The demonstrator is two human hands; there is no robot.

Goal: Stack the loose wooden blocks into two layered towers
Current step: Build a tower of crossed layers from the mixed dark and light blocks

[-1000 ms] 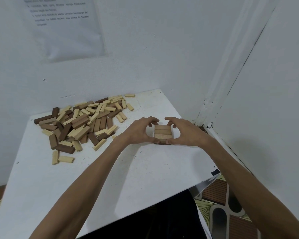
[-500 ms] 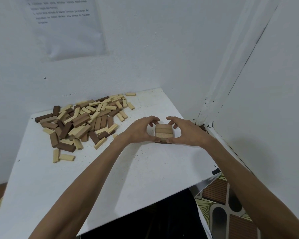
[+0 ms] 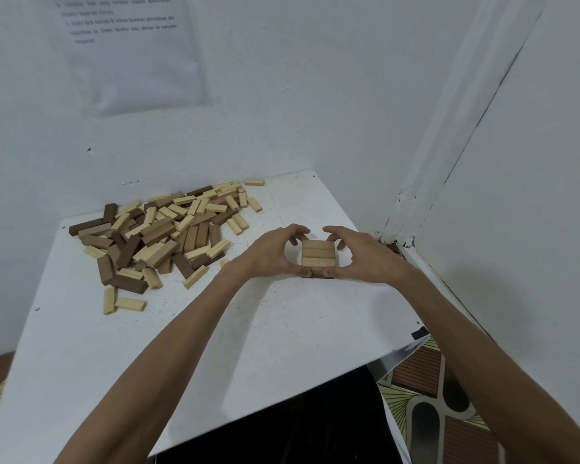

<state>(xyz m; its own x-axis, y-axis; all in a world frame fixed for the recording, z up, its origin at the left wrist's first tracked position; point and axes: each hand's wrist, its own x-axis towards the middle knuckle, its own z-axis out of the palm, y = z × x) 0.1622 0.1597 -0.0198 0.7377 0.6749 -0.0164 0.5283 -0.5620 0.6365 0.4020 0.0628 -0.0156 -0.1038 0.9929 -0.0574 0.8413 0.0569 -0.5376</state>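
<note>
Cupping the low tower (image 3: pixel 318 257) from both sides, your left hand (image 3: pixel 268 254) and right hand (image 3: pixel 362 257) curl round it, thumbs pressed on its near face and fingertips on its far face. It stands near the right edge of the table (image 3: pixel 215 329), its top layer three pale blocks side by side over a darker layer. The pile of loose blocks (image 3: pixel 168 229) lies well apart, toward the far left corner. A printed sheet (image 3: pixel 131 51) hangs on the wall (image 3: pixel 315 95).

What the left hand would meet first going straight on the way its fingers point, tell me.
The left hand points at the small square stack of light wooden blocks, which it pinches; nothing lies between. The right hand grips the far side.
</note>
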